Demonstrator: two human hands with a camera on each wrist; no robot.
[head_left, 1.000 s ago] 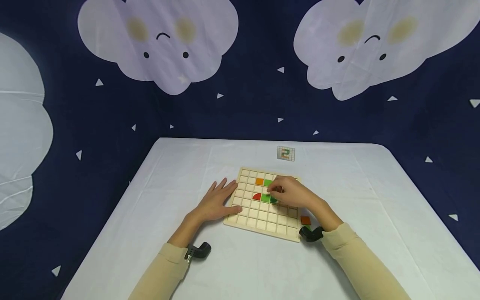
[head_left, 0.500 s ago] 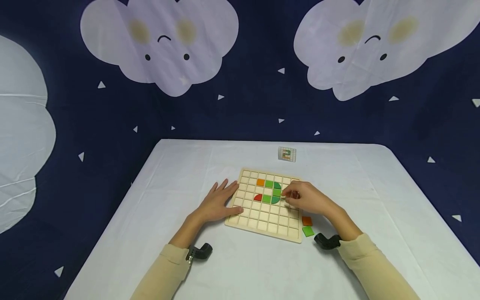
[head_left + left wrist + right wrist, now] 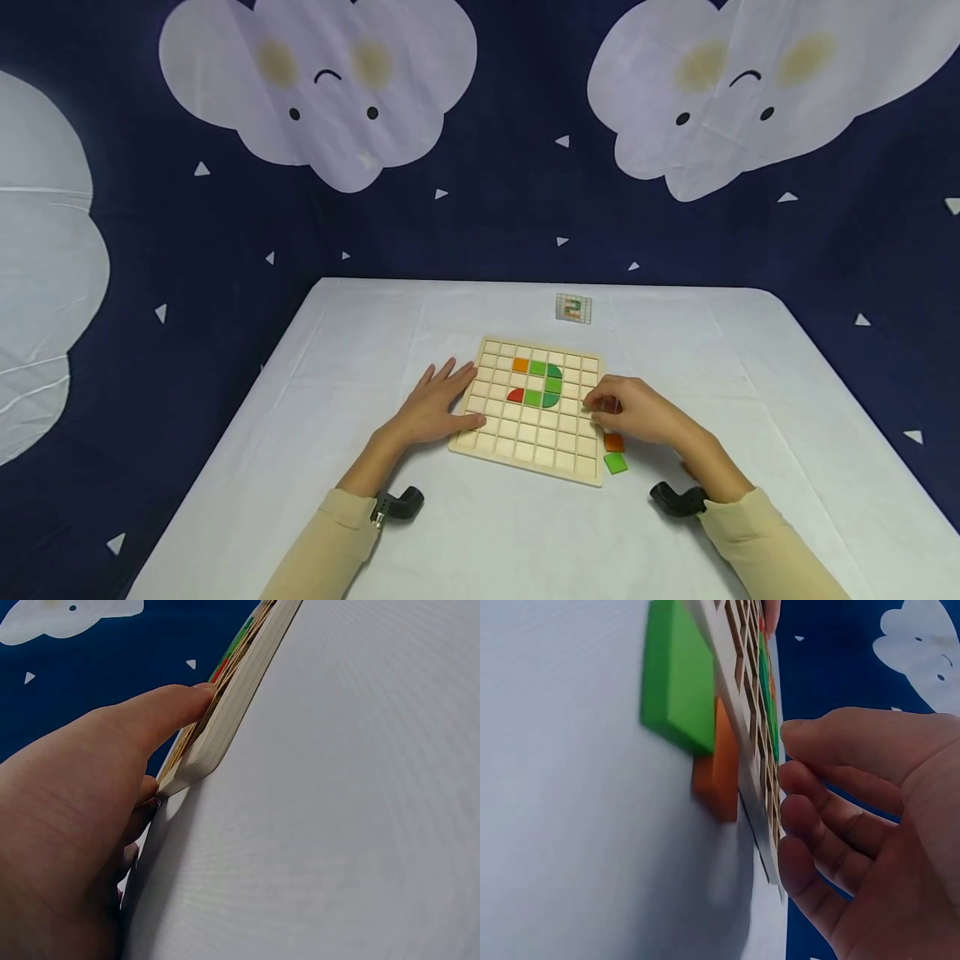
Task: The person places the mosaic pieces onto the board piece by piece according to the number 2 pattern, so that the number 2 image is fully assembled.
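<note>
- Navy cloud-print cloth (image 3: 495, 225) backs the white surface (image 3: 525, 542).
- Board (image 3: 510, 427) with coloured tiles (image 3: 537, 367) lies partly under the spread left hand (image 3: 432, 408).
- Right hand (image 3: 636, 408), loosely curved, grasping nothing, is at its right edge.
- Card (image 3: 573, 308) beyond shows a "2" shape.

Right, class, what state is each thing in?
Grid board: lying flat, partly filled.
Seven coloured tiles: in grid cells.
Orange block: loose, beside the board.
Green block: loose, beside the board.
Card: beyond the board; propping unclear.
Left hand: spread, thumb on the board.
Right hand: loosely curled, no tile visible in it.
</note>
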